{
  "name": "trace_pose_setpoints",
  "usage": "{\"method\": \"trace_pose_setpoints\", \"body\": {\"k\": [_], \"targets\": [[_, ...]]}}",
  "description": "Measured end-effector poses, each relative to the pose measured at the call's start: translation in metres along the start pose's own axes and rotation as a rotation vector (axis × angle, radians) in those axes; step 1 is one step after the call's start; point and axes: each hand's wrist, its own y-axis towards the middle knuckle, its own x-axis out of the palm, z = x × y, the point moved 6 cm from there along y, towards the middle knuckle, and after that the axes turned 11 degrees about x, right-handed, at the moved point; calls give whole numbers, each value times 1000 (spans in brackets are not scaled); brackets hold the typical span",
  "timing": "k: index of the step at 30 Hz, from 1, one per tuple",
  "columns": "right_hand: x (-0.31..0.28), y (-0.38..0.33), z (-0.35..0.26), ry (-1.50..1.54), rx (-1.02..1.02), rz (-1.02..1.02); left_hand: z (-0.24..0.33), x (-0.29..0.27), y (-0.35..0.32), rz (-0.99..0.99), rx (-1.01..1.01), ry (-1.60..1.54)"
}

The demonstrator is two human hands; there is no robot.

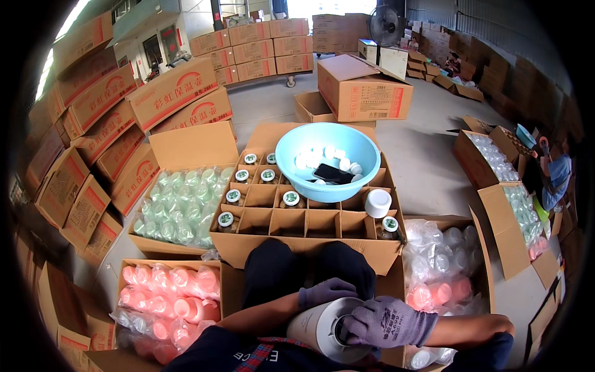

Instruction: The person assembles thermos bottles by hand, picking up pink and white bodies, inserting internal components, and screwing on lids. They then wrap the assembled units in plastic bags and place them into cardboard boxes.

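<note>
A white, cylindrical flask body (308,325) lies tilted across my lap, its round, grey-rimmed mouth turned to the right. My left hand (328,291), in a grey glove, is wrapped over its far side. The gloved right hand (389,321) presses at the mouth, fingers bent over the rim; the fingertips are partly hidden. Beyond my knees stands a divided carton (304,243), some of its cells holding glass-like bottles with white-and-green lids (290,198). A light-blue basin (328,192) rests on it, with small white caps and a black phone (333,174) inside. A white cup-like piece (378,203) sits at the carton's right.
Open cartons flank me: wrapped pink parts (170,297) and pale-green ones (186,201) left, clear and pink ones (437,291) right. Stacked boxes (105,118) rise at the left. A closed carton (362,87) and a fan (383,25) stand ahead. Another person (558,180) sits far right.
</note>
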Motion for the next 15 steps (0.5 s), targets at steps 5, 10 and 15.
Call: {"method": "trace_pose_setpoints", "body": {"k": [5, 10, 15], "targets": [[42, -36, 37, 188, 506, -142, 66, -7, -18, 457, -139, 461], [60, -22, 39, 381, 554, -193, 100, -6, -55, 623, 29, 726], [49, -8, 143, 556, 765, 463, 89, -18, -78, 884, 42, 628]]}}
